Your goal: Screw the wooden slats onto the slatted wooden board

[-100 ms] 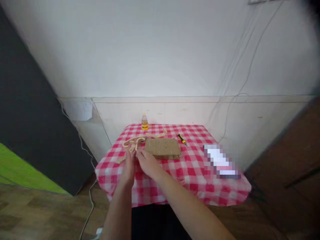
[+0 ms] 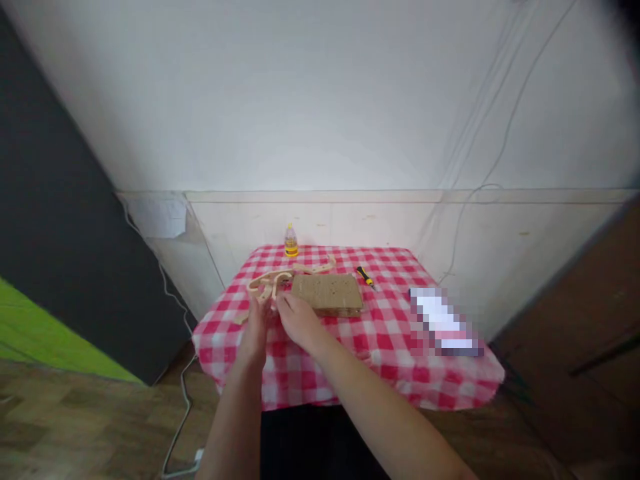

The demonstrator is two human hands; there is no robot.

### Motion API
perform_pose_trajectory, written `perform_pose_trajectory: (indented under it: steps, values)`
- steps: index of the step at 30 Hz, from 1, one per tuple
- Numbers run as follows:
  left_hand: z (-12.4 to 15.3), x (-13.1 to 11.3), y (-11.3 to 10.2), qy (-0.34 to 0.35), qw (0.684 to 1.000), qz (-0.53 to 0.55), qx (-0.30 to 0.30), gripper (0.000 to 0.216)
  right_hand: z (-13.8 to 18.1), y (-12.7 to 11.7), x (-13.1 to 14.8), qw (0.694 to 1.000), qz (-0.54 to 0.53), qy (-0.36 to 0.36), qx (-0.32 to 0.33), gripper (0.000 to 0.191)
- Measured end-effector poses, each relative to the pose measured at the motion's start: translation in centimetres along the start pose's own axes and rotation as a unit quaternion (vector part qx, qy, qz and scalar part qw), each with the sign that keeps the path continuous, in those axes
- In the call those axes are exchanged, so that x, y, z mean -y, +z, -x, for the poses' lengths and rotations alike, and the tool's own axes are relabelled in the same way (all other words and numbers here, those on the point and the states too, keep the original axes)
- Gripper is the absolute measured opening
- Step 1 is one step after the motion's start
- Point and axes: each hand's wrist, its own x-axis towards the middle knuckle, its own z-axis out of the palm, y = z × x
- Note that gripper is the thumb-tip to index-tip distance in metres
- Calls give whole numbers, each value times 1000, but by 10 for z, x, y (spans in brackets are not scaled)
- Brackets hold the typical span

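My left hand [image 2: 257,328] and my right hand [image 2: 299,322] reach side by side over the near left part of a table with a red and white checked cloth [image 2: 390,333]. Both hands have their fingers stretched out, and nothing shows in them. The fingertips lie just short of a loose pile of pale curved wooden strips [image 2: 270,283]. A flat brown board [image 2: 327,294] lies right of the strips, close to my right hand's fingers.
A small bottle of yellow liquid [image 2: 291,242] stands at the table's far edge by the wall. A yellow and black screwdriver [image 2: 365,277] lies right of the board. A blurred white object [image 2: 443,320] sits near the right edge. Cables hang on the wall and floor.
The view has shifted slightly; both hands have edged a little further toward the wooden strips.
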Motion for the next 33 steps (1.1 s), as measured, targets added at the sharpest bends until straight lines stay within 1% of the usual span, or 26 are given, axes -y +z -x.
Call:
perform_pose_trajectory:
  steps: [5,9,11,13,15,17,20,22,25,29,31,33]
  values:
    - [-9,-2,-9,-40,998,18,-38,66,-4,-5,6,999,-48,20,16,61]
    - [-10,-1,-12,-51,998,26,-31,67,10,-2,11,995,-95,0,33,61]
    - [-8,0,-17,-47,998,23,-29,65,21,3,9,994,-106,13,14,61]
    - [-3,-1,-23,-37,999,14,-26,65,32,9,3,991,-121,45,-19,58]
    - [0,-3,-29,-18,1000,-9,-21,67,41,15,-5,994,-98,40,-26,54]
    - [3,-6,-32,-13,1000,-11,1,68,47,17,-12,997,-61,37,-32,53]
    - [5,-11,-30,-21,999,-15,43,67,49,16,-20,998,5,53,-42,54]
    - [4,-14,-28,-14,997,-34,68,65,47,13,-21,997,41,59,-36,55]
    - [-5,-19,-30,-1,994,-68,83,60,40,9,-14,995,73,62,-6,56]
    - [-22,-24,-40,-48,993,-62,91,65,34,10,2,993,91,60,46,58]
    - [-28,-23,-41,-60,993,-52,91,69,33,11,7,992,97,59,52,58]
    - [-31,-18,-39,-54,992,-58,95,64,35,12,7,992,102,70,37,58]
